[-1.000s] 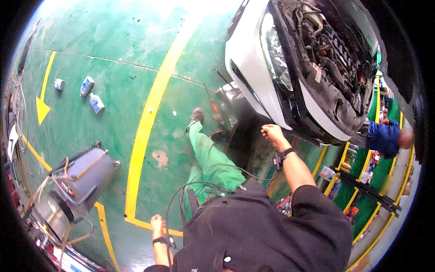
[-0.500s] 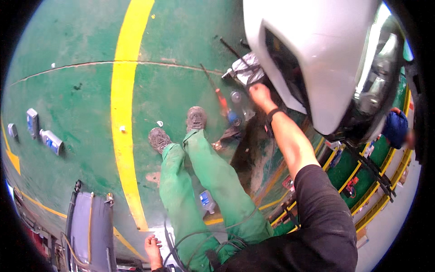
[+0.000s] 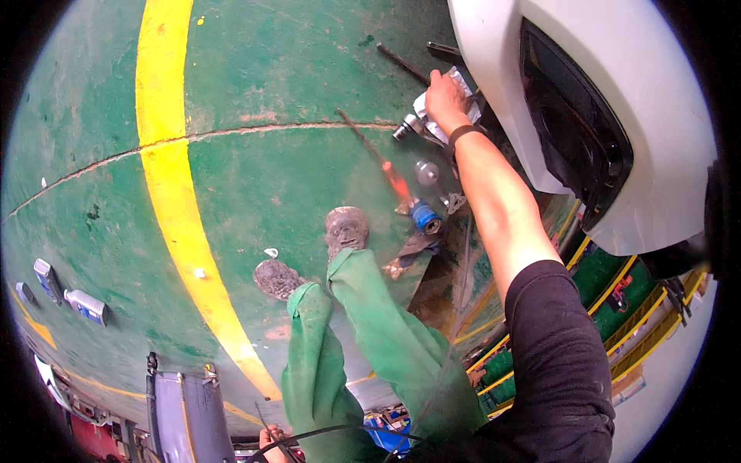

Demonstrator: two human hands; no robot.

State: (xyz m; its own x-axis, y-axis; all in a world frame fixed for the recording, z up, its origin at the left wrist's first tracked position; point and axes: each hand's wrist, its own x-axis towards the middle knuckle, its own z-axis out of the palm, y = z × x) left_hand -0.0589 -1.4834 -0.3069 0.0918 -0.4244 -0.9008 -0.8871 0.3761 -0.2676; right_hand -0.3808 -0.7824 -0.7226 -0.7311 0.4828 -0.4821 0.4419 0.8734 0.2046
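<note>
While the right hand [image 3: 449,100] is at the pale bundle [image 3: 463,79], I can't tell if fingers there or on the left hand [image 3: 272,443] clamp anything; orange-handled tool [image 3: 395,180] untouched.

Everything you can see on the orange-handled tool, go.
The tool looks like a screwdriver: thin, dark, seemingly metal shaft and a thicker, plastic-looking orange-red handle. It lies on the green floor, shaft pointing toward the picture's upper left across a crack. The handle's end sits next to a blue can; contact unclear. Tip shape is too small to tell. Nobody touches it.
</note>
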